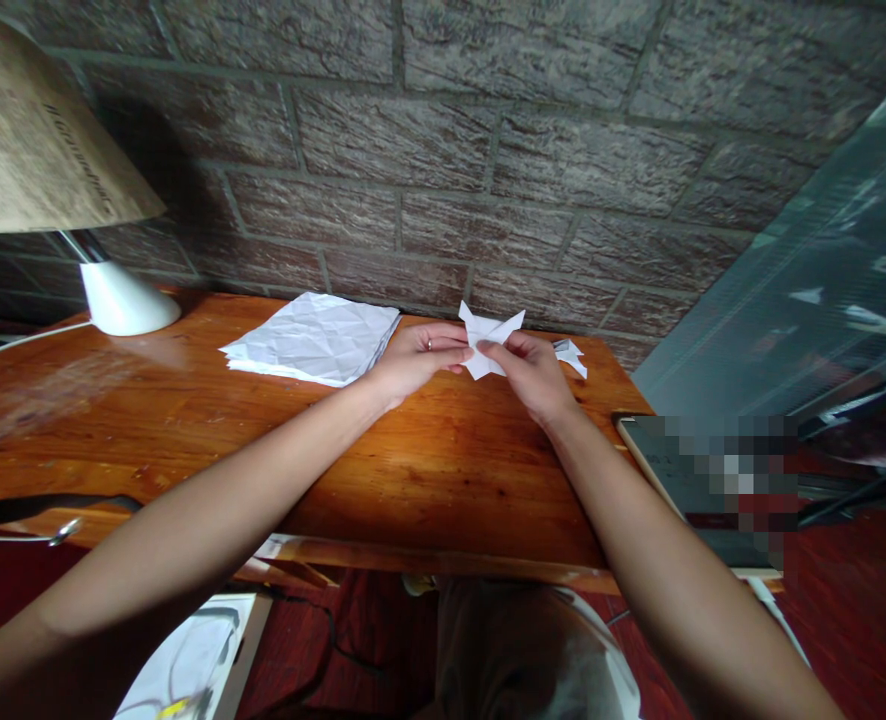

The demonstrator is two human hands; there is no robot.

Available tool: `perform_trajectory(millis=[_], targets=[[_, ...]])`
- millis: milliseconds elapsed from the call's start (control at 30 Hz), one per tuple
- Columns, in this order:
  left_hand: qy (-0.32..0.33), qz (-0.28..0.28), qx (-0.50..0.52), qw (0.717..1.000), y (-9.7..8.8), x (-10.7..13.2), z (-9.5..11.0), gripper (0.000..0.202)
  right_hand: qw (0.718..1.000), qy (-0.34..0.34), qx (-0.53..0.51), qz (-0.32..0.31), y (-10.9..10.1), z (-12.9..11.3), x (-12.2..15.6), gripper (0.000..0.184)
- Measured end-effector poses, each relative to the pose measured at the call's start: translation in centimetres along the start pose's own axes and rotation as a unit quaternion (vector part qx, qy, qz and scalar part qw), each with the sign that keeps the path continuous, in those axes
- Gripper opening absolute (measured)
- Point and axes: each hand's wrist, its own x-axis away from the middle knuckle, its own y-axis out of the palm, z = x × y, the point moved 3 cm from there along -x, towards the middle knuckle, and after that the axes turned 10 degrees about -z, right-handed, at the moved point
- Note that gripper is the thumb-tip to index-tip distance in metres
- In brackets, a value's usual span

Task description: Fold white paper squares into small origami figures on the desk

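Observation:
Between my two hands is a small piece of folded white paper (488,328) with several pointed corners sticking out. My left hand (426,358) pinches its left side, thumb in front and fingers behind; a ring shows on one finger. From the right, my right hand (529,370) grips the same paper, its thumb pressed on the middle. Just beyond the right hand, a second small folded paper piece (572,356) lies on the table. A stack of creased white paper sheets (315,338) rests to the left of my left hand.
The wooden table (443,480) stands against a brick wall (443,150). A lamp with a white base (124,298) and a paper-like shade (45,130) is at the left. A dark tablet-like panel (668,470) sits at the right edge. Below is an open white box (244,640).

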Motion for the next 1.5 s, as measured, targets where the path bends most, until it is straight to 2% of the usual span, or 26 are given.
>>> perform_trajectory(millis=[400, 567, 800, 1033, 1233, 1400, 1500], targets=[[-0.015, -0.019, -0.009, 1.0, -0.14, -0.11, -0.28, 0.036, 0.999, 0.019, 0.047, -0.005, -0.37, -0.36, 0.05, 0.029], [-0.003, -0.008, 0.004, 1.0, -0.18, -0.18, -0.45, 0.037, 0.999, 0.014, 0.038, -0.002, -0.24, -0.31, 0.05, 0.031], [0.017, 0.002, -0.039, 0.999, 0.17, -0.09, -0.44, 0.04, 0.999, -0.001, 0.033, -0.002, 0.24, 0.05, -0.08, 0.039], [0.035, 0.014, -0.071, 0.997, -0.1, -0.16, -0.15, 0.042, 1.0, 0.02, -0.019, -0.009, 0.37, -0.31, 0.1, 0.036], [0.064, -0.017, -0.133, 0.989, -0.22, -0.19, 0.02, 0.036, 0.999, 0.036, -0.022, -0.016, 0.01, -0.28, 0.1, 0.035], [0.076, -0.026, -0.125, 0.989, -0.26, -0.21, 0.25, 0.035, 0.998, 0.032, -0.057, -0.022, -0.11, -0.12, -0.05, 0.031], [0.071, -0.033, -0.092, 0.993, -0.33, -0.29, 0.18, 0.037, 0.993, 0.055, -0.104, -0.024, -0.25, 0.13, -0.17, 0.035]])
